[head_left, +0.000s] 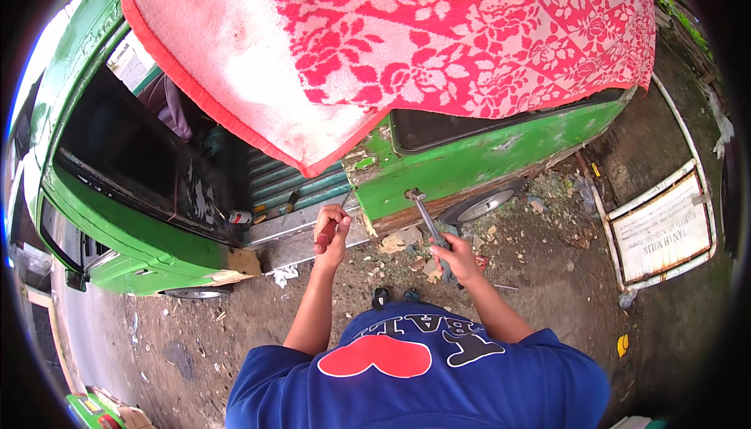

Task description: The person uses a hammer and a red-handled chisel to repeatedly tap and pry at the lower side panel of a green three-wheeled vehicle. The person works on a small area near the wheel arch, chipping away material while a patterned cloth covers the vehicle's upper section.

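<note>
My left hand point(334, 233) is closed around a reddish-brown rounded handle point(321, 240), in front of the open doorway of a green van. The far part of that tool is hidden, so its kind does not show. In my right hand point(458, 258) is a hammer point(426, 216) with a metal shaft and a dark grip. Its head points away from me, close in front of the van's green side panel point(391, 194); I cannot tell whether they touch. Bare patches and chipped paint mark the panel and the worn sill below.
A red and white floral blanket point(407, 38) hangs over the van's roof. Inside the doorway, a small can point(239, 217) and a brush point(292, 201) lie on the floor. Paint flakes and rubble point(401, 240) litter the ground. At right leans a white-framed sign point(663, 229).
</note>
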{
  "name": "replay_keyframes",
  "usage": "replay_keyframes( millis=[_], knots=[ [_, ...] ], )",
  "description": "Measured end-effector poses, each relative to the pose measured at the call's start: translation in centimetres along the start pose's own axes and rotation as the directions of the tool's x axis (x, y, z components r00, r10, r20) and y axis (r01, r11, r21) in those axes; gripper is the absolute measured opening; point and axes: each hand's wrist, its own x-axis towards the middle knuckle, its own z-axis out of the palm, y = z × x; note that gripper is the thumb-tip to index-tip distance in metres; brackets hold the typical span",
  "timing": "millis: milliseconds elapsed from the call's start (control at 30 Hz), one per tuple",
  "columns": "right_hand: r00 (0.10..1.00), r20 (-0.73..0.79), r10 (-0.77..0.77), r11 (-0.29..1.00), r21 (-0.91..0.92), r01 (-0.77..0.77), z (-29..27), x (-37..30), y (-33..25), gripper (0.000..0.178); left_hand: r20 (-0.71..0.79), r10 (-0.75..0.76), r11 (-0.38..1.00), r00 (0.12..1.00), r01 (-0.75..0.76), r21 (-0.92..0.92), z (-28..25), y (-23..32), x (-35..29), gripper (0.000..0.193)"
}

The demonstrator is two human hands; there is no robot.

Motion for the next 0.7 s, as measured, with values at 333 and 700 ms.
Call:
replay_keyframes(
  millis=[333, 700],
  knots=[
    [0.999, 0.048, 0.015, 0.999, 0.028, -0.017, -4.6, -1.9, -1.2, 0.024, 0.027, 0.063, 0.997, 0.998, -0.061, -0.043, 3.2, 2.6, 3.9, 0.023],
    [0.998, -0.016, -0.055, 0.998, 0.032, 0.056, -6.0, -0.6, -1.8, 0.025, 0.033, 0.082, 0.996, 0.996, -0.081, -0.031, 3.1, 3.4, 5.3, 0.023]
  ],
)
